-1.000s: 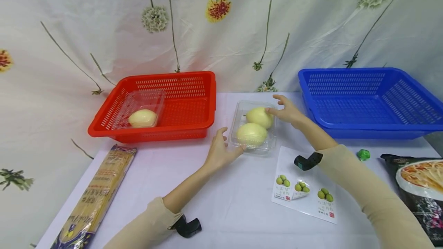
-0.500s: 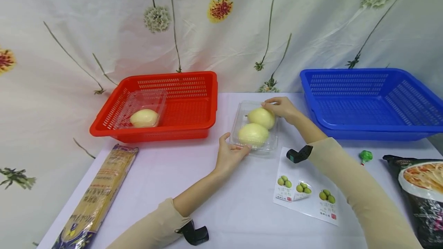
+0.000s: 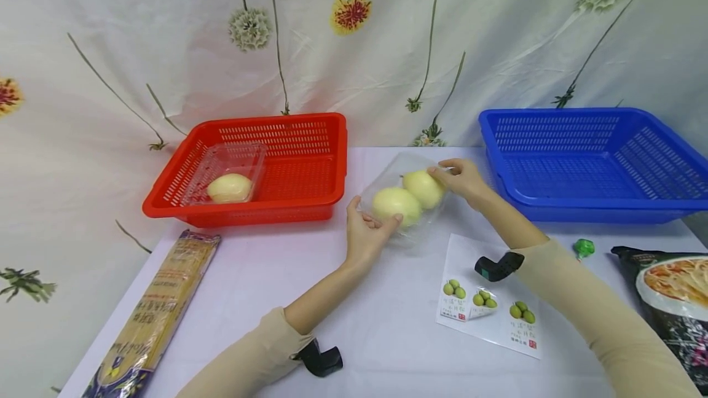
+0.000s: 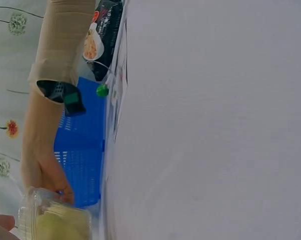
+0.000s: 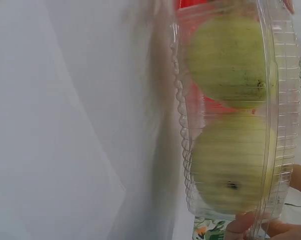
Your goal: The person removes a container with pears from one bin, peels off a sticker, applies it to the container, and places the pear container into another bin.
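Note:
A clear plastic clamshell box (image 3: 388, 178) holds two pale yellow-green pears (image 3: 396, 204), side by side. It is tilted and raised off the white table, in front of the gap between the baskets. My left hand (image 3: 365, 239) grips its near left corner, thumb on the near side. My right hand (image 3: 467, 184) grips the far right end, beside the second pear (image 3: 421, 189). In the right wrist view, fingertips (image 5: 240, 225) pinch the ridged edge of the box (image 5: 183, 130). The left wrist view shows the box (image 4: 28, 220) only partly, at the lower left.
A red basket (image 3: 243, 209) at back left contains another clear box with one pear (image 3: 229, 188). A blue basket (image 3: 597, 204) stands back right. Around lie a spaghetti packet (image 3: 152, 312), a pear-printed sheet (image 3: 470, 336), a green lollipop (image 3: 584, 248) and a black food bag (image 3: 672, 306).
Both hands have closed in on the box and taken hold of its ends. The box has risen from the table and turned clockwise, its far end swinging right.

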A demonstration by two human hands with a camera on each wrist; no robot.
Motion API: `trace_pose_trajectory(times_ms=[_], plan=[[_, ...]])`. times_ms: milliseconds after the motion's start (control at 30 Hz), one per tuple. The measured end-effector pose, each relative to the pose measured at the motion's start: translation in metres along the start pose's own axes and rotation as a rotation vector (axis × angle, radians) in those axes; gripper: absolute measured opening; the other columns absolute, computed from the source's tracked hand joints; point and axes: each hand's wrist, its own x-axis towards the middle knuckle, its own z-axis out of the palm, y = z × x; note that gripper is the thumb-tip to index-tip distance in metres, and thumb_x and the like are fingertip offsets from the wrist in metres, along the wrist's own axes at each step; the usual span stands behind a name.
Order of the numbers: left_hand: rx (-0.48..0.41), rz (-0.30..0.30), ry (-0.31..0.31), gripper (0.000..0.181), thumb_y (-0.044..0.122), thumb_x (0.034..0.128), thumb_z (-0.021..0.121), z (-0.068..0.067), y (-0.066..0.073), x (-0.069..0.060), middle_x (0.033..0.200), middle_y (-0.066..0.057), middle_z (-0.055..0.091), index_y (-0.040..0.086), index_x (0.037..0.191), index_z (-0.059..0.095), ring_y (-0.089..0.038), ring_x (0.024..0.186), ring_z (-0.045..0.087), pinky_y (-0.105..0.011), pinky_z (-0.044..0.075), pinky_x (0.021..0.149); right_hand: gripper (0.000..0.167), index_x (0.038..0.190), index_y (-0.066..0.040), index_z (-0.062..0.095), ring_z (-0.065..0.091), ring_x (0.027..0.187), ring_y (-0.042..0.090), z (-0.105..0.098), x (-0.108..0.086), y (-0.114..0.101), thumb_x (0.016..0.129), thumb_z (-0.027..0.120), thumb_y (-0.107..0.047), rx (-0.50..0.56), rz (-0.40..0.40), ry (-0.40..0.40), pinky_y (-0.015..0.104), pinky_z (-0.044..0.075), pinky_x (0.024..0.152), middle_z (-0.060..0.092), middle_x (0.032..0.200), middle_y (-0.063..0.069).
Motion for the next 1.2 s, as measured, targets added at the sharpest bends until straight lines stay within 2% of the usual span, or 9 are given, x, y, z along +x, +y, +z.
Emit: trace_pose_trajectory(times_ms=[167,300,400,533,633,767,933,1100,1200], plan=[[0.072,0.016,0.055,0.088,0.014,0.0713,0.078,0.003,0.005,0.008,0.091,-0.009,0.04,-0.006,0.14,0.027,-0.014,0.069,0.04,-0.023,0.036,0.064,0.068,0.141,0.002,0.037,0.05,0.1,0.027,-0.002,-0.023,0.002,0.091,0.059,-0.038,-0.042,0.006,0.043,0.033,0.046,0.083,0.047,0.124,0.024],[0.094,0.034,0.056,0.085,0.013,0.0704,0.077,0.003,0.005,0.016,0.111,-0.019,0.043,-0.006,0.14,0.032,-0.024,0.088,0.045,-0.032,0.042,0.08,0.071,0.143,0.001,0.033,0.053,0.076,0.013,-0.001,-0.039,0.005,0.089,0.063,-0.035,0.033,0.02,0.055,0.023,0.048,0.073,0.046,0.11,0.016],[0.098,0.073,0.036,0.081,0.013,0.0712,0.076,0.003,0.003,0.023,0.124,-0.024,0.044,-0.006,0.139,0.036,-0.033,0.107,0.045,-0.043,0.041,0.094,0.073,0.144,0.003,0.029,0.053,0.069,0.008,0.001,-0.05,0.007,0.088,0.065,-0.029,0.11,0.032,0.044,0.02,0.051,0.071,0.042,0.103,0.011],[0.148,0.118,0.026,0.077,0.016,0.0727,0.073,0.004,0.001,0.032,0.127,-0.025,0.049,-0.007,0.138,0.04,-0.035,0.112,0.044,-0.047,0.038,0.097,0.076,0.146,0.003,0.024,0.055,0.068,0.008,0.006,-0.059,0.01,0.088,0.066,-0.022,0.175,0.051,0.026,0.022,0.053,0.073,0.038,0.1,0.009],[0.188,0.107,0.024,0.075,0.017,0.0742,0.072,0.006,-0.001,0.039,0.128,-0.025,0.051,-0.007,0.138,0.04,-0.035,0.112,0.045,-0.047,0.039,0.098,0.077,0.146,0.005,0.021,0.054,0.067,0.008,0.009,-0.061,0.012,0.088,0.066,-0.017,0.224,0.051,0.013,0.025,0.054,0.075,0.036,0.098,0.008],[0.194,0.081,0.007,0.073,0.014,0.0762,0.071,0.007,-0.004,0.045,0.133,-0.025,0.048,-0.008,0.138,0.039,-0.038,0.116,0.046,-0.045,0.039,0.101,0.077,0.146,0.006,0.017,0.055,0.067,0.007,0.011,-0.061,0.016,0.089,0.064,-0.014,0.257,0.046,-0.008,0.029,0.054,0.079,0.036,0.095,0.009],[0.213,0.084,-0.015,0.07,0.013,0.0778,0.07,0.008,-0.009,0.051,0.137,-0.024,0.046,-0.009,0.137,0.04,-0.038,0.122,0.045,-0.044,0.036,0.104,0.077,0.146,0.008,0.014,0.061,0.064,0.008,0.012,-0.059,0.021,0.09,0.062,-0.011,0.29,0.062,-0.038,0.031,0.054,0.081,0.036,0.095,0.009],[0.261,0.09,-0.05,0.067,0.014,0.0794,0.069,0.007,-0.011,0.054,0.138,-0.021,0.046,-0.006,0.138,0.041,-0.037,0.125,0.039,-0.045,0.032,0.106,0.076,0.146,0.009,0.01,0.063,0.071,0.009,0.008,-0.059,0.025,0.092,0.059,-0.01,0.296,0.032,-0.083,0.028,0.053,0.083,0.037,0.105,0.014],[0.333,0.118,-0.091,0.065,0.015,0.0787,0.069,0.005,-0.009,0.053,0.136,-0.021,0.048,-0.005,0.136,0.045,-0.038,0.124,0.038,-0.047,0.031,0.106,0.075,0.146,0.009,0.01,0.066,0.084,0.021,0.002,-0.062,0.027,0.092,0.058,-0.01,0.269,-0.005,-0.119,0.033,0.05,0.088,0.036,0.119,0.024]])
